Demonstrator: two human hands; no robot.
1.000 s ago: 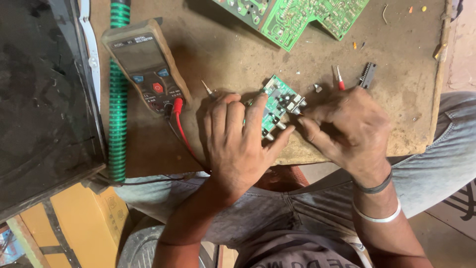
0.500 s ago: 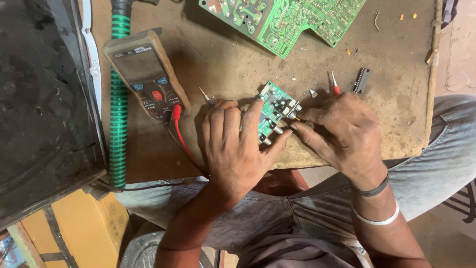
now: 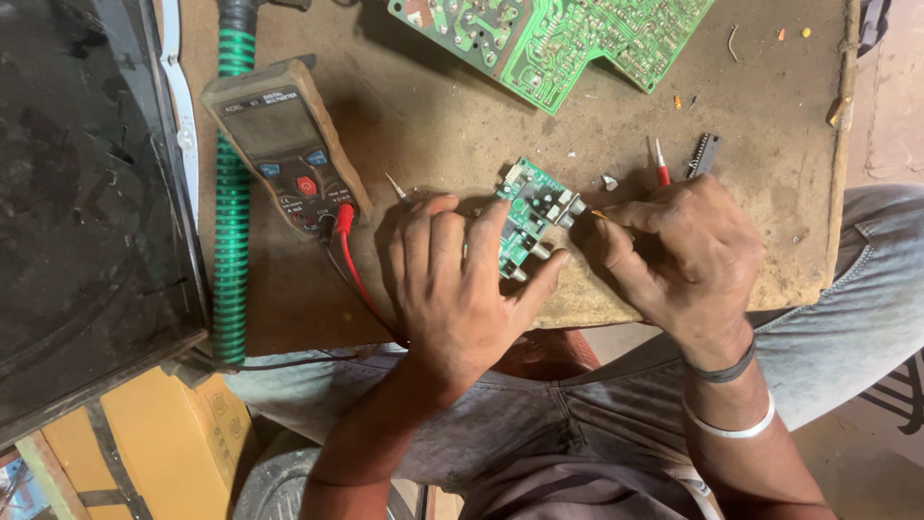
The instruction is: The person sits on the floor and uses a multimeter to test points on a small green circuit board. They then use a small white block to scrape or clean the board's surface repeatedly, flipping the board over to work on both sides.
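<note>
Left hand (image 3: 452,289) spread over a small green circuit board (image 3: 529,217) on the brown table (image 3: 433,125), fingers and thumb gripping its edges. Right hand (image 3: 679,255) just beside the board, fingers pinched on a thin metal probe tip (image 3: 602,214). Multimeter (image 3: 284,144) lying to the left.

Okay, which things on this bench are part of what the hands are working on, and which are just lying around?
In use:
small green circuit board, held by left hand
thin metal probe tip in right hand
digital multimeter with red lead

Lying about:
large green circuit board
green ribbed hose
black chip
</note>
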